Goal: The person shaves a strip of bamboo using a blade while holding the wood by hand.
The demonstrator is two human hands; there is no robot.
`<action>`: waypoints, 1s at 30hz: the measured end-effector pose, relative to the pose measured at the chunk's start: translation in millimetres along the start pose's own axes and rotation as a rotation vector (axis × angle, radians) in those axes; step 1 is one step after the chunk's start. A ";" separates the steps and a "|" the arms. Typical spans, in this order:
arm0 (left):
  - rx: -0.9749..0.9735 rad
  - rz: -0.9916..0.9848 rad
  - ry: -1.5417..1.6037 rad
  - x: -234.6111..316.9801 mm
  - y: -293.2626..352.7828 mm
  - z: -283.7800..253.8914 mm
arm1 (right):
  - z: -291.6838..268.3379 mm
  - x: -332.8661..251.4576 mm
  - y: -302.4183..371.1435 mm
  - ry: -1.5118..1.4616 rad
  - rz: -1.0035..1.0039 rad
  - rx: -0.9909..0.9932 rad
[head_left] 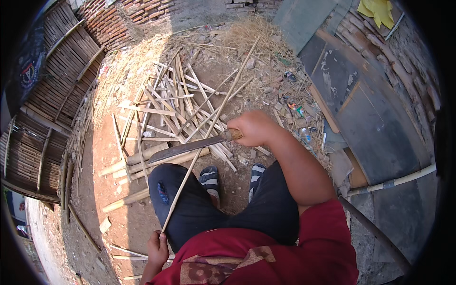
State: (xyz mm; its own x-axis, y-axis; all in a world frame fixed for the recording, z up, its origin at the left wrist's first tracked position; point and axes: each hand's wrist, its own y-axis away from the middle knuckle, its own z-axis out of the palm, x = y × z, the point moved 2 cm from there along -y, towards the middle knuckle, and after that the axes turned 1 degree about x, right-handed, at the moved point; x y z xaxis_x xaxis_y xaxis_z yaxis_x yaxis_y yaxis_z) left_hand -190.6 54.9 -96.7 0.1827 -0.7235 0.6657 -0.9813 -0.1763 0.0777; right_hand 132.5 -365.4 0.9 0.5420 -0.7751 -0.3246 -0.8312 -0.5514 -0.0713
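Note:
My right hand (pixel 252 128) is wrapped round the wooden handle of a machete (pixel 190 147), whose long dark blade points left above my knee. Low at the left, my left hand (pixel 157 247) grips the near end of a long, thin bamboo strip (pixel 209 127). The strip slants up and away to the right, passing my left thigh and crossing the blade. Whether blade and strip touch, I cannot tell. Beyond them lies a loose pile of split bamboo strips (pixel 166 99). Several thicker bamboo pieces (pixel 126 200) rest on the ground to the left of my knee.
A woven bamboo panel (pixel 61 71) stands at the left, with a brick wall (pixel 128 21) at the back. Dark boards (pixel 375 123) lean along the right side, near a pale pole (pixel 394 182). Dry straw (pixel 247 35) and litter cover the dirt beyond the pile.

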 end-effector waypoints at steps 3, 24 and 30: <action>-0.057 0.002 -0.023 14.1 -7.0 -3.8 | 2.6 46.3 -1.7 -0.152 0.236 0.115; -0.079 -0.048 0.032 3.2 -14.4 0.8 | 7.6 -13.3 -3.8 0.039 -0.033 -0.061; 0.015 -0.002 -0.079 -8.0 -22.1 8.3 | -6.7 50.0 0.6 -0.408 0.403 0.034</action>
State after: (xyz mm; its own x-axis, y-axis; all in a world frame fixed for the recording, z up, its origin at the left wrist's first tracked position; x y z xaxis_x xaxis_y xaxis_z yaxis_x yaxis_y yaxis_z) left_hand -169.9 59.1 -109.9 0.1893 -0.7734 0.6050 -0.9800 -0.1869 0.0678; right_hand 160.0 -406.5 -9.1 0.0954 -0.7369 -0.6693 -0.9694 -0.2215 0.1058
